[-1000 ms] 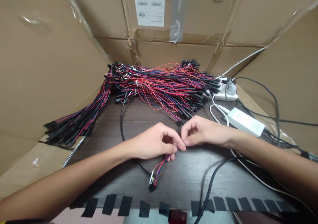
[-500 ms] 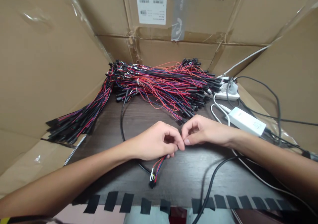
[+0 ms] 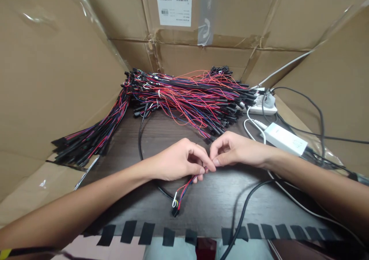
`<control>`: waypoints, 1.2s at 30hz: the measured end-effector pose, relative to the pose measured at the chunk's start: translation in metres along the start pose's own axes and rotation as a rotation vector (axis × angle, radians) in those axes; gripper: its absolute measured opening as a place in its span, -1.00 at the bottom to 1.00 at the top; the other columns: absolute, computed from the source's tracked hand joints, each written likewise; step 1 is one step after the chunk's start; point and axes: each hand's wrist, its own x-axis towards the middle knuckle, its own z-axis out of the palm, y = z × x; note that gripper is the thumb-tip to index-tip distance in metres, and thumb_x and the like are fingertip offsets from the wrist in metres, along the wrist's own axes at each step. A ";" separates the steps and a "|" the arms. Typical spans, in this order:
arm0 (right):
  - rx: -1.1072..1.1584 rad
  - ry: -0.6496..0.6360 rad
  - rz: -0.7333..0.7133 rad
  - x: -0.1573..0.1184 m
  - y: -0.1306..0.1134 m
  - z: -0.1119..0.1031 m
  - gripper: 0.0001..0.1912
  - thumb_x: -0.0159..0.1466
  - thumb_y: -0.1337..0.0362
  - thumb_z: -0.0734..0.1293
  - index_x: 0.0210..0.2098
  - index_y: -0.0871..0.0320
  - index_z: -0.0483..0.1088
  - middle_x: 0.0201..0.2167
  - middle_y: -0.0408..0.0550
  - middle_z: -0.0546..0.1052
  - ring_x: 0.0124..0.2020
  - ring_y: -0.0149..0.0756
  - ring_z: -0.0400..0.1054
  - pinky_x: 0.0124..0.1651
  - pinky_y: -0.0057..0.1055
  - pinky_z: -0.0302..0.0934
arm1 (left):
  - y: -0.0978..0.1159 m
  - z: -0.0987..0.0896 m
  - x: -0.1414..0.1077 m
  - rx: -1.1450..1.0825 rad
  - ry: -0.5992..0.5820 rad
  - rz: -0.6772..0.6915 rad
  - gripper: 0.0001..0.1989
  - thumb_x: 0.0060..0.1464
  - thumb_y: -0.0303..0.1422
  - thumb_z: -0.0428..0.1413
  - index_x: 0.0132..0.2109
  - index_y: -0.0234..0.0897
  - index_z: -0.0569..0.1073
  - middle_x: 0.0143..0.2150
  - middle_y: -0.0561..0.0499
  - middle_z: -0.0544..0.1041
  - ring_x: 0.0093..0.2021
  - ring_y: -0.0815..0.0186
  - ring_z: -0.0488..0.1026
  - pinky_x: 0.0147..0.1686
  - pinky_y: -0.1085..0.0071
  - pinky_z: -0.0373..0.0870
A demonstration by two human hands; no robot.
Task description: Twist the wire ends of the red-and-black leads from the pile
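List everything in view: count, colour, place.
table: 1, dark brown, centre
harness: 1, red, blue, black connector, front centre
wire pile: 1, red, blue, black, back
wire bundle: 1, red, purple, black, left
power strip: 1, white, back right
box: 1, white, right
cables: several, black and white, mostly right
tape pieces: over ten, black, front edge
tape strip: 1, grey, back
label: 1, white, back
cardboard: several, brown, three sides
unclear thing: 1, dark red, below table
legs: 2, pale trousers, below table
left hand: 1, bare, pinching harness
right hand: 1, bare, beside left, grip unclear

Wires (image 3: 186,187) plastic-coated; tabletop (image 3: 219,202) semi-glossy wood-grain; walls (image 3: 52,67) cardboard.
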 end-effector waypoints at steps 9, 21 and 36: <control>0.014 0.018 0.003 0.001 -0.001 -0.003 -0.80 0.00 0.27 0.43 -0.48 0.32 0.45 -0.62 -0.18 0.42 -0.64 -0.57 0.05 -0.59 -0.57 -0.14 | -0.001 -0.004 0.000 -0.011 -0.003 -0.017 -0.76 -0.09 -0.56 0.14 -0.22 -0.38 0.60 -0.38 -0.02 0.53 -0.49 0.43 0.46 -0.46 0.50 0.42; -0.105 0.032 -0.085 0.001 -0.001 -0.003 -0.85 0.05 0.29 0.39 -0.46 0.29 0.43 -0.49 -0.07 0.54 -0.48 -0.41 0.32 -0.35 -0.46 0.16 | -0.002 -0.005 0.000 -0.028 -0.012 -0.046 -0.73 -0.08 -0.57 0.13 -0.19 -0.38 0.61 -0.37 -0.04 0.56 -0.52 0.45 0.43 -0.46 0.50 0.39; -0.369 0.178 -0.122 -0.008 -0.016 -0.012 -0.84 0.09 0.25 0.34 -0.41 0.23 0.45 -0.52 -0.12 0.48 -0.52 -0.41 0.31 -0.45 -0.47 0.20 | -0.006 -0.008 0.003 -0.058 -0.032 -0.014 -0.75 -0.09 -0.57 0.16 -0.20 -0.39 0.60 -0.37 -0.04 0.57 -0.54 0.46 0.44 -0.46 0.50 0.40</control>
